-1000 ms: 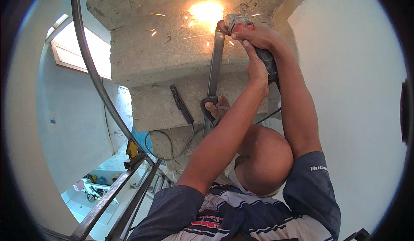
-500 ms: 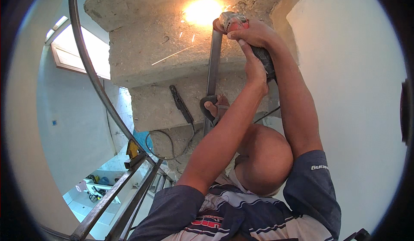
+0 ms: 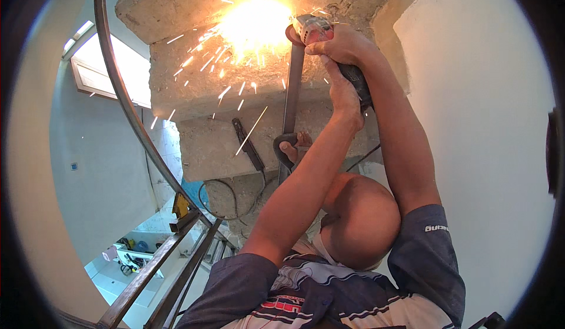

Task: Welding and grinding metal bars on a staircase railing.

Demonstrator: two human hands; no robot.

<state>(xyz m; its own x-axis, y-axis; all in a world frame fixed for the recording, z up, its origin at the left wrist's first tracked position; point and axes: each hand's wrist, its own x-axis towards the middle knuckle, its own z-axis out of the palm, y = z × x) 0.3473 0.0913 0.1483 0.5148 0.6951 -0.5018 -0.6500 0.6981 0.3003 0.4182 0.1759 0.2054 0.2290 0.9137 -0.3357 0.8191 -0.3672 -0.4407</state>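
An angle grinder (image 3: 359,85) with a red and silver head and a dark body is held in both my hands. My right hand (image 3: 344,44) wraps round it close behind the head. Below that, my left hand (image 3: 342,91) grips along the dark body. The disc meets the far end of a grey metal tube (image 3: 292,94), and bright sparks spray leftward from there. My foot in a dark sandal (image 3: 285,147) presses against the tube lower down. The glare hides the concrete behind the sparks.
The tube lies across rough concrete steps (image 3: 223,141). A black welding electrode holder (image 3: 248,144) with a cable rests left of my foot. A curved metal rail (image 3: 126,102) and bars run down the left side, with a drop beyond. A white wall (image 3: 477,123) stands on the right.
The spray of sparks has grown much larger and spreads down and left. The grinder and both my hands have shifted slightly to the left.
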